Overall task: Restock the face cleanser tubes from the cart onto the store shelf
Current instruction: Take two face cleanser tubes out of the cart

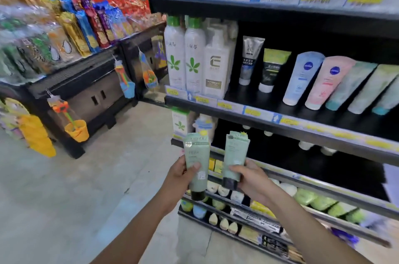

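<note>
My left hand (179, 174) grips a pale green cleanser tube (197, 155) with a black cap pointing down. My right hand (251, 179) holds a second green tube (234, 153) the same way, just to the right of the first. Both tubes are upright in front of the black store shelf (280, 112), below the middle board. On that board stand several tubes cap down: a grey one (250, 58), a black-and-green one (271, 69), a blue one (301, 78), a pink one (328, 82) and green ones (354, 84). The cart is not in view.
Tall white bottles (185, 56) stand at the shelf's left end. Lower boards hold small soaps and packets (311, 196). Across the aisle to the left, a black display stand (86, 82) carries snack bags and hanging toys. Grey floor (86, 188) lies between.
</note>
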The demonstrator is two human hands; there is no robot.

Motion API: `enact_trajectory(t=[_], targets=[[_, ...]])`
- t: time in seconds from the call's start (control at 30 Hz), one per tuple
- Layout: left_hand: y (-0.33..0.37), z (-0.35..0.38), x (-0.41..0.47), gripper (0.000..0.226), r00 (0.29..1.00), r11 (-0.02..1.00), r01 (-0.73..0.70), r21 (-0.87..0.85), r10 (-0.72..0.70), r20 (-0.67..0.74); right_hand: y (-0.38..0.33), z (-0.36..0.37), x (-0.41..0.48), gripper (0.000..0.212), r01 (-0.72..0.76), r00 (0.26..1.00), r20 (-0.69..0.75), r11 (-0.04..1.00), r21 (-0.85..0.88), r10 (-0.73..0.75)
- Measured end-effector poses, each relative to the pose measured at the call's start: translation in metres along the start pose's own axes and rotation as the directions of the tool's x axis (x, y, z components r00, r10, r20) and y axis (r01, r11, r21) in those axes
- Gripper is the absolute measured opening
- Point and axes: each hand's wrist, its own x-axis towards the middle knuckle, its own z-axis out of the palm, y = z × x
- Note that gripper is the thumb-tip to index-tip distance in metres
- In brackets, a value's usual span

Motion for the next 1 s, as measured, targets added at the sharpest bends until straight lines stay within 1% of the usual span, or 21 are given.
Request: enact_trajectory(t=[0.1, 0.17, 0.37, 0.47, 0.57, 0.6, 0.77, 0.9, 1.0], targets=[[-0.004, -0.01, 0.012, 0.027, 1.0, 1.0, 0.015, 0.014, -0.016, 0.021, -0.008, -0.002, 0.022, 0.043, 0.052, 0.998, -0.031, 0.998, -0.042, -0.053], [-0.008, -0.016, 0.02, 0.027, 0.999, 0.999, 0.025, 0.023, -0.026, 0.022, -0.016, -0.006, 0.038, 0.045, 0.097, 0.993, -0.054, 0.989, -0.115, -0.104], [-0.019, -0.026, 0.039, 0.029, 0.999, 0.999, 0.052, 0.009, -0.052, 0.013, -0.049, -0.013, 0.085, 0.039, 0.174, 0.952, -0.186, 0.932, -0.318, -0.241], [-0.023, -0.027, 0.048, 0.028, 0.998, 0.998, 0.064, 0.008, -0.064, 0.01, -0.053, -0.018, 0.113, 0.04, 0.177, 0.933, -0.229, 0.908, -0.379, -0.277], [-0.029, -0.027, 0.055, 0.029, 0.998, 0.998, 0.057, 0.012, -0.057, 0.01, -0.054, -0.02, 0.133, 0.038, 0.141, 0.907, -0.279, 0.851, -0.506, -0.316], [-0.031, -0.027, 0.057, 0.029, 0.998, 0.998, 0.054, 0.012, -0.054, 0.011, -0.053, -0.021, 0.141, 0.04, 0.129, 0.897, -0.294, 0.832, -0.54, -0.33], [-0.038, -0.029, 0.065, 0.028, 0.999, 0.999, 0.044, 0.021, -0.044, 0.012, -0.048, -0.029, 0.167, 0.054, 0.111, 0.873, -0.299, 0.755, -0.646, -0.384], [-0.042, -0.031, 0.067, 0.028, 0.999, 0.999, 0.041, 0.023, -0.041, 0.007, -0.047, -0.027, 0.171, 0.054, 0.14, 0.868, -0.254, 0.702, -0.698, -0.426], [-0.043, -0.033, 0.066, 0.028, 0.999, 0.999, 0.038, 0.025, -0.038, 0.005, -0.046, -0.024, 0.17, 0.052, 0.153, 0.864, -0.238, 0.684, -0.713, -0.443]])
